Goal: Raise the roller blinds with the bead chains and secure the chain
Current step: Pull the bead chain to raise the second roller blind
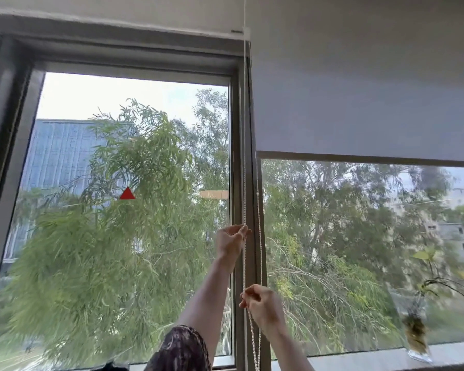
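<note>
A white bead chain (244,162) hangs in a long loop along the grey window post between two panes. My left hand (231,241) is raised and pinches the left strand of the chain. Lower down, my right hand (263,303) is closed on the same strand, just left of the other strand (258,236). The white roller blind (359,97) on the right pane is partly raised, its bottom bar (359,156) a little under halfway down the view. The left pane is uncovered up to its top.
A glass vase with a trailing plant (417,336) stands on the sill (359,356) at the right. A red triangle sticker (127,194) is on the left pane. Trees and buildings show outside.
</note>
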Demonstrator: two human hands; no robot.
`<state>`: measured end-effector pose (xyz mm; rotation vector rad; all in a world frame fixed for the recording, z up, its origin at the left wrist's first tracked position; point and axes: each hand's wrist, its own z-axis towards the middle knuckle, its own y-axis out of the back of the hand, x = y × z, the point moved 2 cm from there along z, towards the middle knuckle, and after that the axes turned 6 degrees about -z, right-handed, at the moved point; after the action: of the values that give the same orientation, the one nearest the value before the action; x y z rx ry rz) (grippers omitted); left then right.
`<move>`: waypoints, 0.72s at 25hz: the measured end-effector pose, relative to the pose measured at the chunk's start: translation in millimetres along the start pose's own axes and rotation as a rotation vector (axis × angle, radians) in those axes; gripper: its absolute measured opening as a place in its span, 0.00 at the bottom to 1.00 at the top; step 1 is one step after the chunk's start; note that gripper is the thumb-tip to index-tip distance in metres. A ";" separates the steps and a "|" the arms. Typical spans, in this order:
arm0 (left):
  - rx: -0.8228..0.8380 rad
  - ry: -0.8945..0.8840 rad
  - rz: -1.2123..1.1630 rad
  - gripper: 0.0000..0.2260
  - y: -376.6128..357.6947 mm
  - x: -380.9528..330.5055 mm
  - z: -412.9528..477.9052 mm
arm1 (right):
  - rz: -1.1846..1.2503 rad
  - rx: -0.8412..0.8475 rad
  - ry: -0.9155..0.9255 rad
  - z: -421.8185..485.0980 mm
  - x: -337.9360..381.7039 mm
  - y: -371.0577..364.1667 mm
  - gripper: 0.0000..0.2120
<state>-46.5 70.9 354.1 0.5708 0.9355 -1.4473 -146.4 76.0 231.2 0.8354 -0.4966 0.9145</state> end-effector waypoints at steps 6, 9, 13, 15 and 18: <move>-0.009 -0.001 -0.010 0.10 -3.2 2.3 -0.2 | -0.095 0.091 -0.019 -13.0 -19.5 -6.9 0.06; -0.022 0.016 -0.008 0.08 -3.9 7.9 -0.4 | -0.144 0.135 -0.036 -16.1 -26.2 -7.8 0.05; -0.100 0.064 -0.008 0.06 -1.2 19.8 -7.0 | -0.185 0.162 -0.065 -23.7 -33.5 -11.0 0.04; -0.086 0.082 0.008 0.04 -0.5 24.1 -9.4 | -0.176 0.180 -0.100 -27.8 -36.5 -12.6 0.05; -0.088 0.077 0.063 0.05 2.5 24.9 -13.4 | -0.164 0.177 -0.119 -28.1 -37.8 -10.4 0.05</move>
<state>-49.5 67.8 326.1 0.5890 1.0280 -1.3286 -156.9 76.6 184.2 1.0800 -0.4471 0.7673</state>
